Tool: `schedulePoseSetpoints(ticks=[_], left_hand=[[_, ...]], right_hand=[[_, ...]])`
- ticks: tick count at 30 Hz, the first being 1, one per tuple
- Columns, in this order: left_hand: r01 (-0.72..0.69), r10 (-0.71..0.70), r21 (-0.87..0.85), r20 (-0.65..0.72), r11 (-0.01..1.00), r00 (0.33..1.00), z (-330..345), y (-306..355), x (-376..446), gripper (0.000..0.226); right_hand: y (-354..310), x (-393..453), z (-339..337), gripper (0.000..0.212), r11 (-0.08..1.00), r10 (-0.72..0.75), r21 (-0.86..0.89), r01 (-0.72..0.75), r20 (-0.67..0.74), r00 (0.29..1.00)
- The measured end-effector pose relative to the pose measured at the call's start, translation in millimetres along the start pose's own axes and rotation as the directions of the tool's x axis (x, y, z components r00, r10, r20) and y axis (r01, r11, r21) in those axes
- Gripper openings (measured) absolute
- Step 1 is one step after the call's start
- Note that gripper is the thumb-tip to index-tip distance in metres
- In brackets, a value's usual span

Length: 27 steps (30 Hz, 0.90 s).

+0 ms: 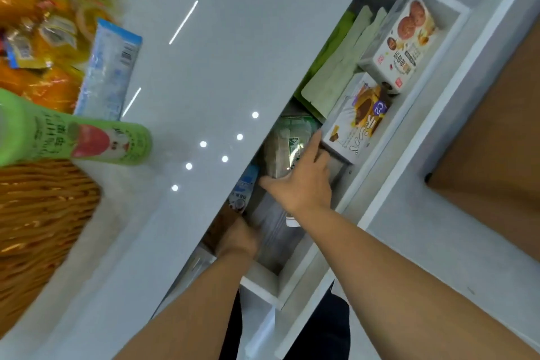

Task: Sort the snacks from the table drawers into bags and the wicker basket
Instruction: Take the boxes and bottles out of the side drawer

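Grey and glossy, the table top [222, 47] runs from 7 o'clock to 1 o'clock, with an open white drawer [409, 114] under its edge at 3 o'clock. Both bare arms reach into it: the right hand [304, 181], at the centre, spreads its fingers over a clear packet with a green label [287, 137], thumb out toward 9 o'clock, touching but not plainly gripping. The left hand [241, 238], just below at 6 o'clock, is blurred and partly under the table edge; whether its fingers grasp anything cannot be told. A blue-and-white packet [245, 187] lies beside it. Further up the drawer, at 2 o'clock, sit a chocolate biscuit box [355, 126], a cookie box [401, 38] and pale green packets [342, 64]. At 9 o'clock a wicker basket [41, 213] holds a green tube [73, 137], with loose snacks [38, 23] and a blue wrapper [109, 67] above.
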State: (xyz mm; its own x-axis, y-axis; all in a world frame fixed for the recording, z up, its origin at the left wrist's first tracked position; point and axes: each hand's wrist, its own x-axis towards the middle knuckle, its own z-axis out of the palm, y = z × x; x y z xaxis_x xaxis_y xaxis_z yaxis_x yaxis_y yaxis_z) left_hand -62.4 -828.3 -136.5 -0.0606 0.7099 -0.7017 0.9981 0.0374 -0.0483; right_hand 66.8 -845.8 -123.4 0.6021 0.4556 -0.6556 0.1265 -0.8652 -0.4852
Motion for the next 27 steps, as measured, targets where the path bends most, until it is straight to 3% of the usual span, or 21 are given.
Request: schedulePoseSetpoints(ticks=[4, 7, 9, 13, 17, 20, 23, 27], left_hand=[[0.03, -0.009, -0.173, 0.121, 0.985, 0.993, -16.1, -0.3, -26.7, 0.035], [-0.008, 0.078, -0.512, 0.115, 0.859, 0.99, -33.0, -8.2, -64.0, 0.02], [-0.064, 0.157, -0.594, 0.106, 0.802, 0.982, -57.4, -14.3, -96.0, 0.02], [-0.241, 0.293, -0.727, -0.057, 0.643, 0.954, -101.6, -30.3, -131.7, 0.027], [-0.307, 0.252, -0.758, -0.192, 0.576, 0.948, -128.3, -19.9, -102.4, 0.034], [-0.299, 0.164, -0.76, -0.251, 0.577, 0.954, -137.7, -0.1, -66.6, 0.035], [-0.313, 0.071, -0.781, -0.328, 0.541, 0.942, -137.9, 18.3, -38.8, 0.051], [-0.408, 0.09, -0.786, -0.417, 0.464, 0.905, -132.6, 22.9, -23.3, 0.062]], right_hand=[[4.1, -28.6, -38.0, 0.118, 0.952, 0.094, 0.282, -0.118, 0.097, 0.991], [2.7, -64.5, -75.8, 0.094, 0.9, 0.092, 0.414, -0.133, 0.116, 0.989], [-4.9, -87.5, -101.2, 0.086, 0.873, 0.101, 0.467, -0.144, 0.115, 0.988], [-35.5, -115.1, -140.0, 0.091, 0.905, 0.058, 0.421, -0.053, 0.0, 0.998], [-82.9, -113.6, -148.9, 0.106, 0.944, -0.066, 0.32, 0.081, -0.06, 0.996], [-116.2, -92.0, -136.4, 0.101, 0.963, -0.13, 0.222, 0.153, -0.113, 0.985], [-143.3, -62.0, -110.5, 0.098, 0.956, -0.248, 0.12, 0.266, -0.145, 0.958], [-177.8, -19.7, -84.0, 0.106, 0.912, -0.409, -0.071, 0.403, -0.139, 0.902]])
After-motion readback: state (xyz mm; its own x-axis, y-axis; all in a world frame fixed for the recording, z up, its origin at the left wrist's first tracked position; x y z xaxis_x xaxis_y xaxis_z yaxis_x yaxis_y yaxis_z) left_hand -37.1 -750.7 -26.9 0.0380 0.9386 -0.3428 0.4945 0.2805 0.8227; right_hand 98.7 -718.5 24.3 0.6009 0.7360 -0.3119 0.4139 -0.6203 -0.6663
